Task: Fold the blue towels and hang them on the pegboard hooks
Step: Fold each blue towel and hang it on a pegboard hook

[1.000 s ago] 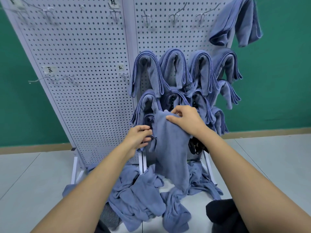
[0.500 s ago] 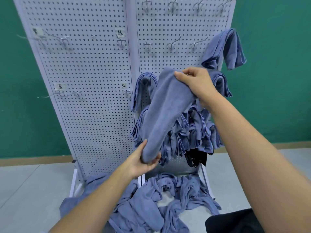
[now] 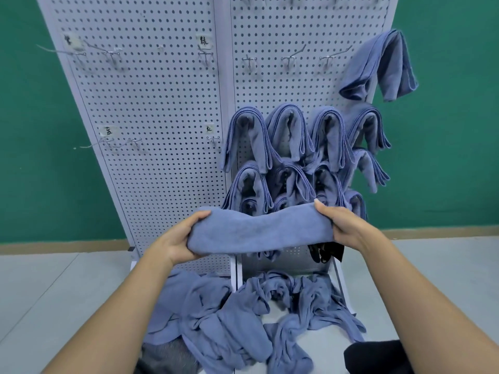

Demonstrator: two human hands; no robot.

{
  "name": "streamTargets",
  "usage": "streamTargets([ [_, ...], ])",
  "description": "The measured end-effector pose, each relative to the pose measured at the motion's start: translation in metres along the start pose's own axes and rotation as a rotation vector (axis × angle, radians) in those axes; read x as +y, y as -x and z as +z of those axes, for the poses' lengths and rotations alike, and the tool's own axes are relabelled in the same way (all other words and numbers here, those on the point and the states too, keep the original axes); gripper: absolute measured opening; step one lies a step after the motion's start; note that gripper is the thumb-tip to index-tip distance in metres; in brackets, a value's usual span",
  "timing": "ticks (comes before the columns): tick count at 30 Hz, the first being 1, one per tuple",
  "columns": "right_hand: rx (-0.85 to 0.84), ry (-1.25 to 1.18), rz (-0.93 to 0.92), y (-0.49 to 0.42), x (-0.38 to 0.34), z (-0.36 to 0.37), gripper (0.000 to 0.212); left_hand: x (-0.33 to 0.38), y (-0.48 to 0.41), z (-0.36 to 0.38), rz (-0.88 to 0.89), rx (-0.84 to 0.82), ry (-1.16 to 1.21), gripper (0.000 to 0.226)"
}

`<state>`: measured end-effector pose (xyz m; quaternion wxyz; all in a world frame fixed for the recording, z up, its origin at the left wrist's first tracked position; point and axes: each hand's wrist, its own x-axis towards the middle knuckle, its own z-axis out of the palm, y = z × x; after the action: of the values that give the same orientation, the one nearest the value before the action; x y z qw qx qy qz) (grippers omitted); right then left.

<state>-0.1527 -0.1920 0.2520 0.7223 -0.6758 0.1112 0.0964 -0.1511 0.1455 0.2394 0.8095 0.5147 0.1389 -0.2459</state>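
Blue towels (image 3: pixel 286 130) on the pegboard (image 3: pixel 162 130): folded ones are draping in arched rows over the right panel's lower hooks, while the left panel is carrying no cloth.
Floor heap (image 3: pixel 229 319): unfolded towels are lying tangled at the board's foot, not yet folded.
Folded towel (image 3: pixel 259 230): it is stretching level between both hands as a thick band, in front of the lowest hung rows and above the heap.
Handling: the cloth is looking soft, light and limp. It is sagging slightly mid-span, so it is likely needing a hold at both ends, or a palm under the middle, to keep the layers from sliding open. Nothing about it is looking fragile or slippery.
Left hand (image 3: pixel 178 241): it is curling round the band's left end, thumb on top and fingers beneath.
Right hand (image 3: pixel 343 225): it is gripping the right end, thumb over the top edge and fingers hidden under the cloth.
Empty hooks (image 3: pixel 290 59): they are standing free in the row above the hung towels, which is looking like the probable destination.
Change: half a second ago the towel was slanting steeply, right hand high and left hand low. Now both hands are sitting level and the cloth is looking shorter and thicker.
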Motion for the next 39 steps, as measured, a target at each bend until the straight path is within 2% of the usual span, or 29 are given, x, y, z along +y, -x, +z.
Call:
streamTargets([
  [4,-0.039,0.032,0.068,-0.009,0.012,-0.002,0.019,0.005,-0.001,-0.015,0.058,0.01,-0.154,0.034],
  [9,-0.132,0.126,0.08,-0.014,0.02,-0.008,0.024,0.006,-0.003,-0.034,0.168,0.053,-0.315,0.028],
  [11,-0.183,0.193,0.08,-0.014,0.022,-0.01,0.031,0.005,-0.002,-0.039,0.183,0.107,-0.426,0.026],
  [13,-0.227,0.233,0.089,-0.017,0.027,-0.013,0.051,0.005,-0.002,-0.044,0.179,0.107,-0.473,0.03],
  [14,-0.252,0.232,0.09,-0.018,0.028,-0.015,0.056,0.005,-0.001,-0.045,0.184,0.091,-0.464,0.029],
  [17,-0.281,0.069,-0.016,-0.018,0.026,-0.014,0.026,0.011,0.005,-0.044,0.257,0.015,-0.348,0.023],
  [19,-0.289,-0.04,-0.142,-0.017,0.018,-0.016,0.032,0.017,0.008,-0.044,0.366,-0.04,-0.289,0.024],
  [22,-0.278,-0.098,-0.208,-0.012,0.009,-0.016,0.036,0.024,0.013,-0.045,0.465,-0.048,-0.246,0.03],
  [25,-0.236,-0.042,-0.244,-0.007,0.009,-0.014,0.051,0.021,0.017,-0.037,0.465,-0.077,-0.269,0.027],
  [30,-0.156,-0.003,-0.307,0.002,0.004,-0.011,0.04,0.02,0.017,-0.024,0.449,-0.099,-0.264,0.029],
  [33,-0.085,0.131,-0.316,0.004,0.0,-0.008,0.03,0.015,0.007,-0.013,0.461,0.105,-0.434,0.041],
  [36,-0.014,0.305,-0.361,0.003,-0.006,-0.004,0.017,0.004,-0.007,0.005,0.605,0.351,-0.539,0.043],
  [39,0.082,0.4,-0.462,0.001,-0.02,-0.006,0.014,0.006,-0.019,0.018,0.692,0.39,-0.572,0.044],
])
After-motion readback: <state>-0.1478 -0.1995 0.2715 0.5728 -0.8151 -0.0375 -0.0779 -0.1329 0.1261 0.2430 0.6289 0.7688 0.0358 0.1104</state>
